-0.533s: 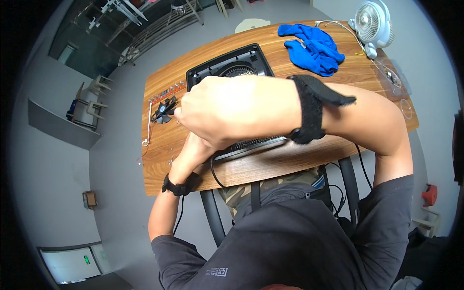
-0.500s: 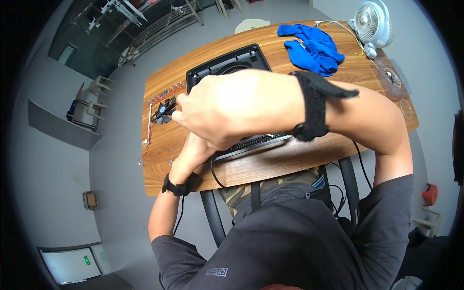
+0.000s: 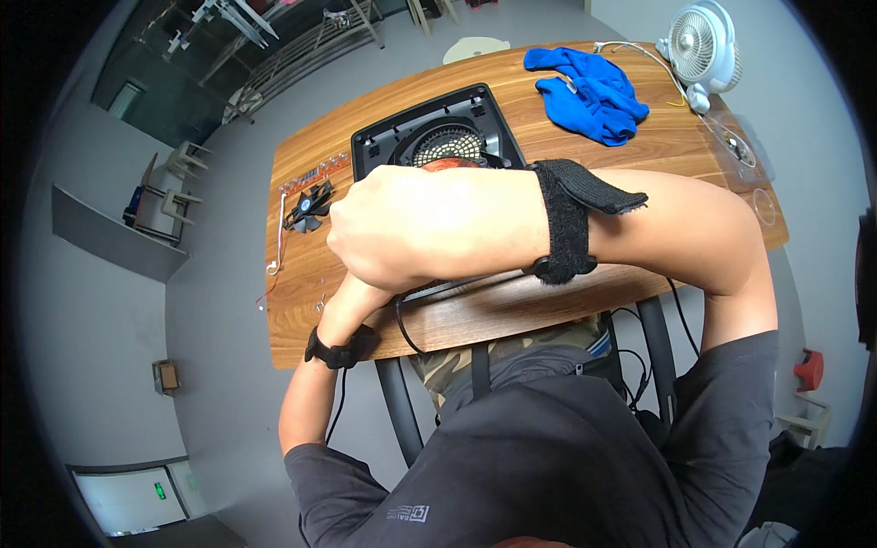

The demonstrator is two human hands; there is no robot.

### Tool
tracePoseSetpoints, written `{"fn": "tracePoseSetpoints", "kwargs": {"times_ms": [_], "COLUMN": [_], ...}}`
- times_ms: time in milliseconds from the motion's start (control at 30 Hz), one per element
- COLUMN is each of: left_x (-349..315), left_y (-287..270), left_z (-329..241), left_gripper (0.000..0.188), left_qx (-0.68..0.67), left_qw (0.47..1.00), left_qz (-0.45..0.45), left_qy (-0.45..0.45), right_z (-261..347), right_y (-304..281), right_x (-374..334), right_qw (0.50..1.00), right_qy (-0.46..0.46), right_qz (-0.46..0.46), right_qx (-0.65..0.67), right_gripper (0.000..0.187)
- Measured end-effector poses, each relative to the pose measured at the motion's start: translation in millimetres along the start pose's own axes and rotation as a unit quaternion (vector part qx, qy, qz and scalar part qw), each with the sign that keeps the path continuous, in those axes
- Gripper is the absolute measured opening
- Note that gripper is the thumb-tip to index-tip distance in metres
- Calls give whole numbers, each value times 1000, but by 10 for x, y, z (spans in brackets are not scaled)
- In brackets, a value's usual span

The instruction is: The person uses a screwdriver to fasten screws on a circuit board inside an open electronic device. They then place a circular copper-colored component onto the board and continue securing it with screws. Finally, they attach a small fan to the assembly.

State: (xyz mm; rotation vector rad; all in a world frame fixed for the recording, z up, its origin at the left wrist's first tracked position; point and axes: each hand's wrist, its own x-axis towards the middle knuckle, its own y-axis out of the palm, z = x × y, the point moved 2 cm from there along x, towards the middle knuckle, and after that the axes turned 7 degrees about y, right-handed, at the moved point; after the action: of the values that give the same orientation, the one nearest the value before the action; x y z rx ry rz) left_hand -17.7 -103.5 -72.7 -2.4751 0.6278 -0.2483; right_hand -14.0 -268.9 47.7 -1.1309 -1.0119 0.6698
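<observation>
My right hand (image 3: 393, 226) reaches across from the right over the black open housing (image 3: 388, 146), with a black strap on its wrist. Its fingers curl down out of sight, closed, and whatever they hold is hidden. Under it is my left hand (image 3: 364, 290), mostly covered by the right, so its fingers do not show. Inside the housing are a round vent grille (image 3: 449, 142) and a copper-coloured rounded part (image 3: 449, 165), partly behind my right hand. A small black fan (image 3: 309, 208) lies on the table just left of my right hand.
On the wooden table (image 3: 630, 274) an orange circuit board strip (image 3: 315, 173) lies at the left, with a white cable (image 3: 278, 247) beside it. A blue cloth (image 3: 598, 100) lies at the far right. Beyond it stand a white desk fan (image 3: 702, 50) and a clear plastic tray (image 3: 742, 160).
My right hand has come down and slightly nearer me, its fingers drawn away from the small fan and curled under. More of the housing's grille and the copper-coloured part now shows.
</observation>
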Motion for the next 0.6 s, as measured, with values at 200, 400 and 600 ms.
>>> {"fn": "tracePoseSetpoints", "kwargs": {"times_ms": [200,400,600], "left_x": [34,-95,-71], "left_y": [-23,38,5], "left_z": [301,133,101], "left_gripper": [55,56,53], "left_qx": [135,-30,-37], "left_qw": [990,993,994], "left_qz": [30,-71,-64], "left_qy": [28,-87,-81], "right_z": [-136,-147,10], "right_y": [-154,-106,4], "right_x": [-178,-272,-24], "right_qw": [991,982,988], "right_qy": [-86,-127,-107], "right_qz": [-86,-86,-93], "right_qx": [53,113,59], "right_gripper": [22,22,60]}}
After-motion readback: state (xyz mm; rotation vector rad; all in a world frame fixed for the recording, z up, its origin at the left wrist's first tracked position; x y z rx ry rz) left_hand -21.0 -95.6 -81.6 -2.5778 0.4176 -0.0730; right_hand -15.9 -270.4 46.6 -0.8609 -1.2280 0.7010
